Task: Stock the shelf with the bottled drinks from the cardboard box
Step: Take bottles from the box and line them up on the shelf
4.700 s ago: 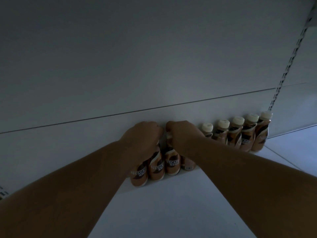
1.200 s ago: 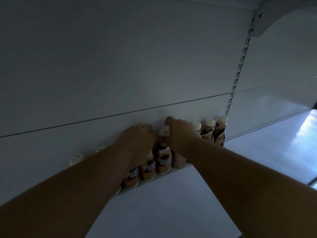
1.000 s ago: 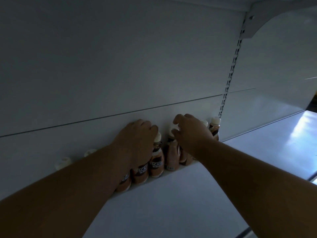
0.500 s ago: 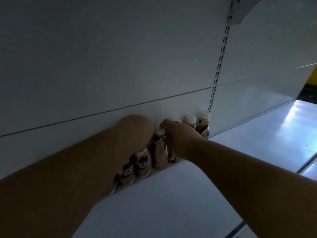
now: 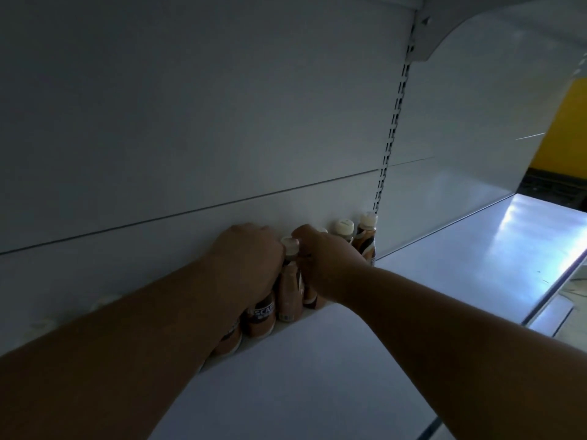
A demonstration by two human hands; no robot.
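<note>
Both hands' fingers curl closed over caps of brown, white-capped plastic drink bottles [image 5: 287, 293]: the left hand [image 5: 247, 265] covers several tops, the right hand [image 5: 327, 265] grips one beside them. The bottles stand upright, caps up, in a row against the back wall [image 5: 222, 122] of the white metal shelf [image 5: 317, 376].

Retail shop: white metal gondola shelf [image 5: 317, 376], slotted upright [image 5: 394, 134] centre-right, bracket [image 5: 427, 42] upper right, row of identical coffee bottles [image 5: 365, 239] at back panel [image 5: 190, 106].
</note>
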